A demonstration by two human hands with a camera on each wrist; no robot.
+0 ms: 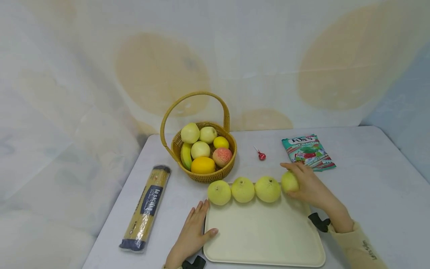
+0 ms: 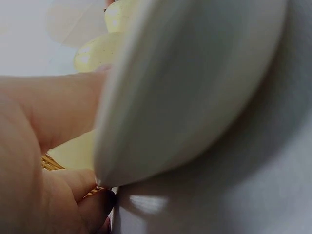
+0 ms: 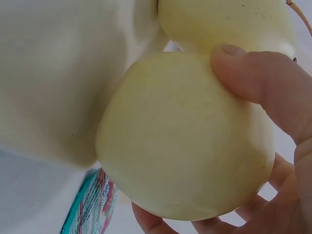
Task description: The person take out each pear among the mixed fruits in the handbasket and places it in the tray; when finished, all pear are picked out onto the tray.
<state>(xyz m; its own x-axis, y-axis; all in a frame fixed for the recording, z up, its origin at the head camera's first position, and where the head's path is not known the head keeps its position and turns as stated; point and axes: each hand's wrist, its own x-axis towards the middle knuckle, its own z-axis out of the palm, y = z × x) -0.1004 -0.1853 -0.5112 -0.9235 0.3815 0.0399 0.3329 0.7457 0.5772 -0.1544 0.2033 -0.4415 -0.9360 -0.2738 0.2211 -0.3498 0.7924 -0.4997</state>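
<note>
My right hand grips a pale yellow-green pear at the far right corner of the cream tray. In the right wrist view the thumb lies over one side and the fingers curl beneath. Another pear sits right beside it. Along the tray's far edge stand three pears in a row, among them the leftmost pear. My left hand holds the tray's left rim, thumb over the inside and fingers outside; the left wrist view shows the tray wall up close.
Behind the tray stands a wicker basket of fruit with a tall handle. A red lollipop and a green candy bag lie at the back right. At the left lies a pack of spaghetti.
</note>
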